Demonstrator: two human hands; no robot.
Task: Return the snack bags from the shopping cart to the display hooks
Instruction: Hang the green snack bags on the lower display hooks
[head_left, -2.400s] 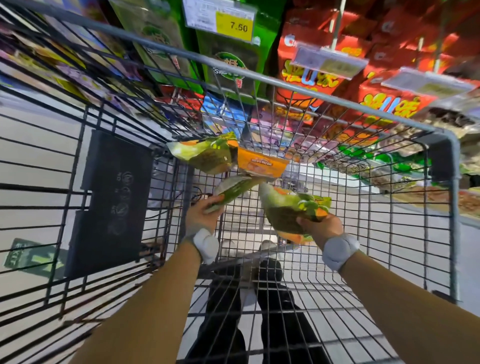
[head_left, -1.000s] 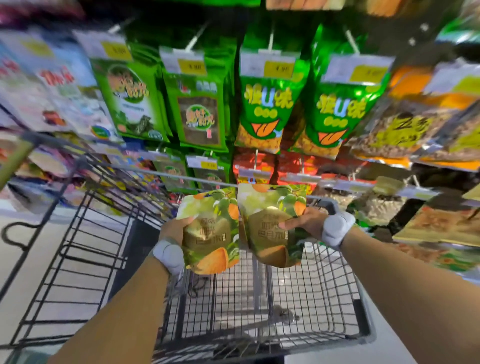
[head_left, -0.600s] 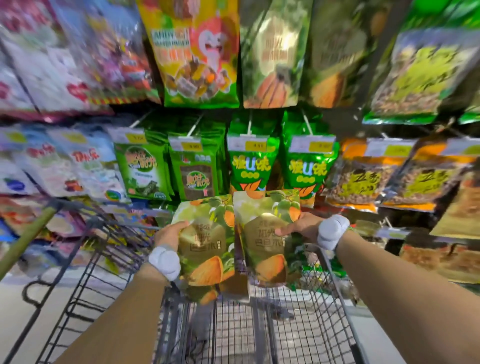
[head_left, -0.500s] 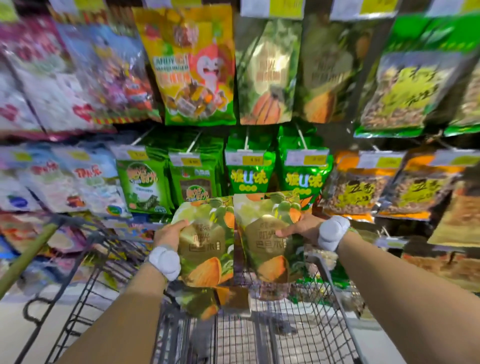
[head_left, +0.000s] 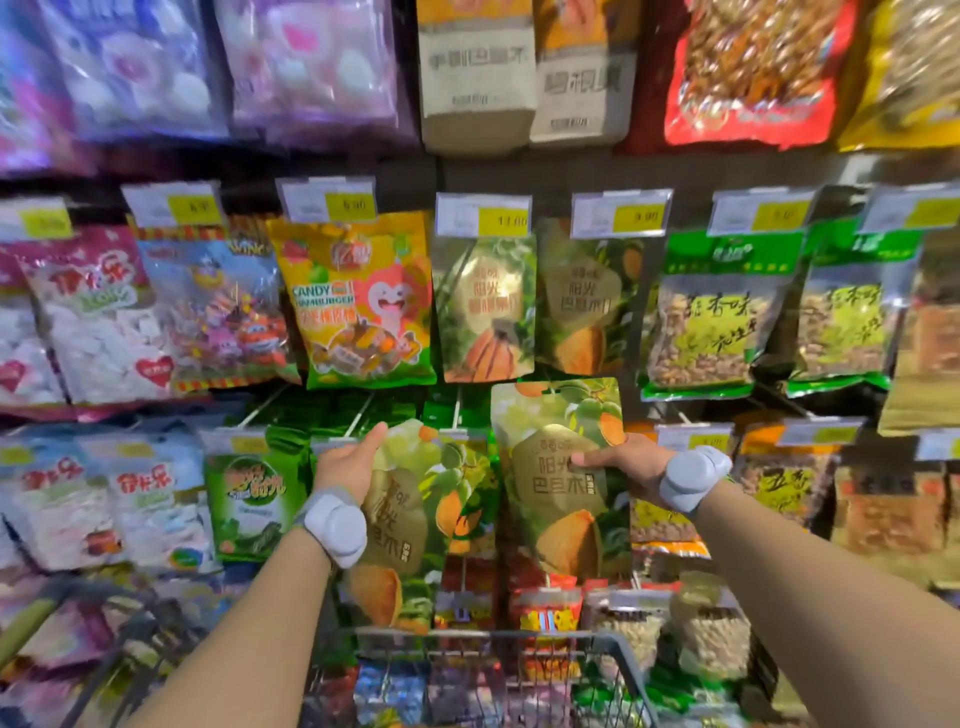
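My left hand (head_left: 349, 465) grips a green-and-gold almond snack bag (head_left: 410, 525) by its upper left edge, the bag tilted to the right. My right hand (head_left: 626, 465) holds a second matching bag (head_left: 558, 467) upright by its right side, raised a little higher. Both bags are lifted in front of the display wall. Directly above them, two matching bags (head_left: 579, 301) hang on hooks under yellow price tags (head_left: 621, 215). The shopping cart's wire rim (head_left: 519, 636) shows at the bottom of the view.
Rows of hanging snack bags fill the wall: a candy bag (head_left: 358, 306) to the left, green peanut bags (head_left: 711, 312) to the right, more green bags (head_left: 249, 499) beside my left hand. Bare hook rods (head_left: 363, 410) stick out behind the held bags.
Both hands lifted the two bags out of the cart and up toward the hooks. The view tilted up from the cart floor to the display wall. The right bag rose higher.
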